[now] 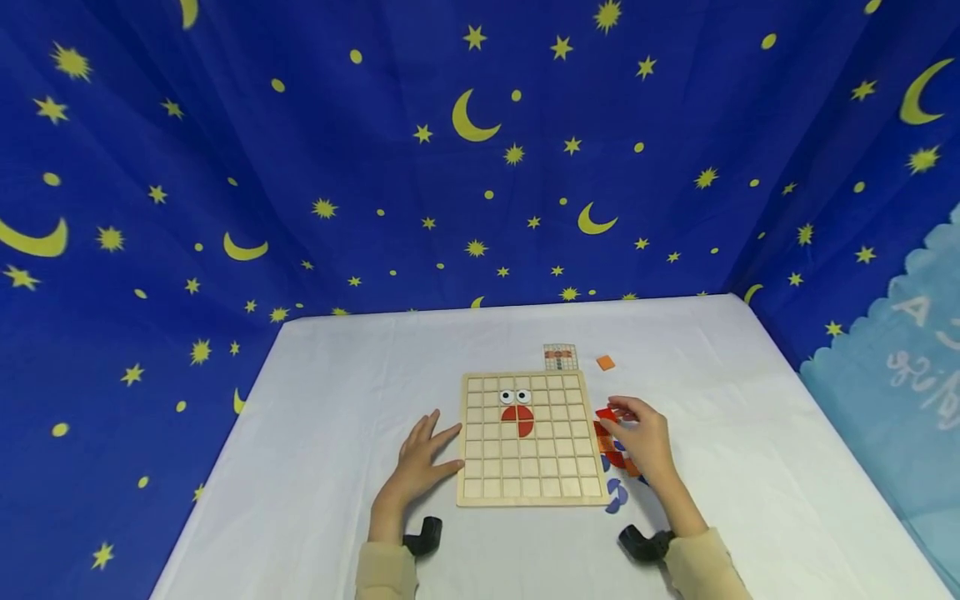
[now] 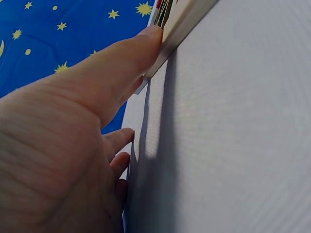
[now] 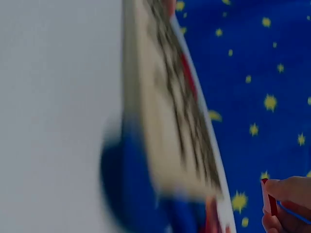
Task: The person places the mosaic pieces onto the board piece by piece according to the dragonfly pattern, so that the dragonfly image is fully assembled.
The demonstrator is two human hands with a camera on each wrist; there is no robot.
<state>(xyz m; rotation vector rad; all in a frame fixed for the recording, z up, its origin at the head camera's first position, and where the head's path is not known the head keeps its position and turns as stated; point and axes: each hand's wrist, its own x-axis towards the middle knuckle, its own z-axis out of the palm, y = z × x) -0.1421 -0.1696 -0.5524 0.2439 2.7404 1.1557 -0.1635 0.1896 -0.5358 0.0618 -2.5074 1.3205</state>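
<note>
A wooden grid board (image 1: 527, 502) lies on the table. Two round eye pieces (image 1: 515, 396) sit in its upper cells, with several red quarter-circle pieces (image 1: 525, 427) directly below. My left hand (image 1: 416, 467) is spread at the board's left edge, thumb and a fingertip right at the rim; the left wrist view has the thumb (image 2: 146, 41) against the board's side. Beyond the right edge, my right hand (image 1: 645, 437) pinches a small red piece (image 3: 270, 196) between thumb and fingers, over a pile of loose pieces.
Red and orange pieces (image 1: 606, 444) and blue pieces (image 1: 617, 495) lie along the board's right side, partly under my right hand. A pattern card (image 1: 560, 357) and an orange square (image 1: 605, 362) are behind the board. A starry blue curtain (image 1: 480, 208) backs the white table (image 1: 337, 375).
</note>
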